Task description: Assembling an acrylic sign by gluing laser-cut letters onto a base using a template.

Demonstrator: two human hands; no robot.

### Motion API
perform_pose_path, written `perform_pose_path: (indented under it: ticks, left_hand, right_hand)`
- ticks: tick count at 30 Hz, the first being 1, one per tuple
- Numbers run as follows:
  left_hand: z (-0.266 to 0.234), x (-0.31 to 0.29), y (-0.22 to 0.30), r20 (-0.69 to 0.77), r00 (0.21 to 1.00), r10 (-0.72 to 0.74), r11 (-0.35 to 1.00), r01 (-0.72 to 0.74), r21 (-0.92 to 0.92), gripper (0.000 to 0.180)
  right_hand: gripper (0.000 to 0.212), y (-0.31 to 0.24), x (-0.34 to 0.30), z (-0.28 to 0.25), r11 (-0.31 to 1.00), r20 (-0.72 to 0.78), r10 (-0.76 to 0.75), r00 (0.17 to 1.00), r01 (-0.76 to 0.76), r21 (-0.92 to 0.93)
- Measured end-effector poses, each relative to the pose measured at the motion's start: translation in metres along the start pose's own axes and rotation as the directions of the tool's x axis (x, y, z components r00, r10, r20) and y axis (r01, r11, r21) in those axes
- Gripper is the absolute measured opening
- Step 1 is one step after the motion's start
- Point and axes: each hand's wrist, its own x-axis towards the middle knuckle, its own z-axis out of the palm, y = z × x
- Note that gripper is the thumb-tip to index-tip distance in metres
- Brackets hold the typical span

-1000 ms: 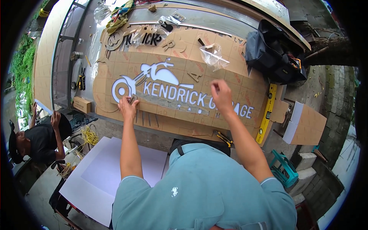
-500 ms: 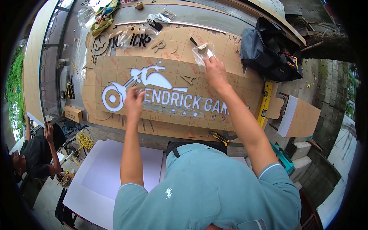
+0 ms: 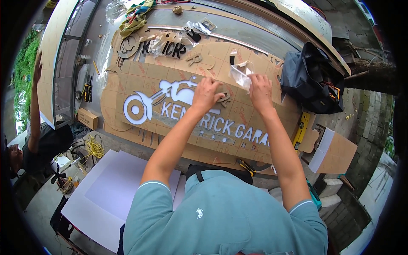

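A brown paper-faced sign panel (image 3: 142, 72) lies in front of me, with a motorcycle outline and lettering cut through to white. Over its upper middle, my left hand (image 3: 206, 94) hovers with thumb and forefinger apart. Right by those fingertips lies a loose paper-faced cut-out letter (image 3: 223, 100); whether they touch cannot be made out. My right hand (image 3: 260, 92) has its fingers closed at the edge of a small clear plastic bag (image 3: 240, 75), near the panel's far edge. A black strip (image 3: 232, 58) sits beyond the bag.
Black cut-out letters (image 3: 172, 49) and scraps of plastic lie at the far left. A dark tool bag (image 3: 312, 80) stands on the right beside a yellow spirit level (image 3: 301, 129). Near the front edge is a yellow utility knife (image 3: 247, 168). Another person's arm (image 3: 35, 106) shows far left.
My left hand has moved right, from the motorcycle's front to the loose letter. My right hand stays by the plastic bag. The view has shifted slightly, and the other person's arm has risen.
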Motion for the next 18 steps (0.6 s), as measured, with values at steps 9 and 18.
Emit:
perform_pose_path:
  ticks: [9,18]
  left_hand:
    - [-0.079,0.113,-0.144,-0.314,0.914,-0.258,0.966,0.243,-0.087,0.042]
    - [-0.091,0.201,-0.144,-0.056,0.845,-0.532,0.754,0.503,0.422,0.069]
  right_hand:
    - [0.044,-0.014,-0.023,-0.019,0.985,-0.119,0.171,0.978,-0.166,0.046]
    - [0.024,-0.046,0.013,-0.022,0.943,-0.125,0.172,0.977,-0.127,0.307]
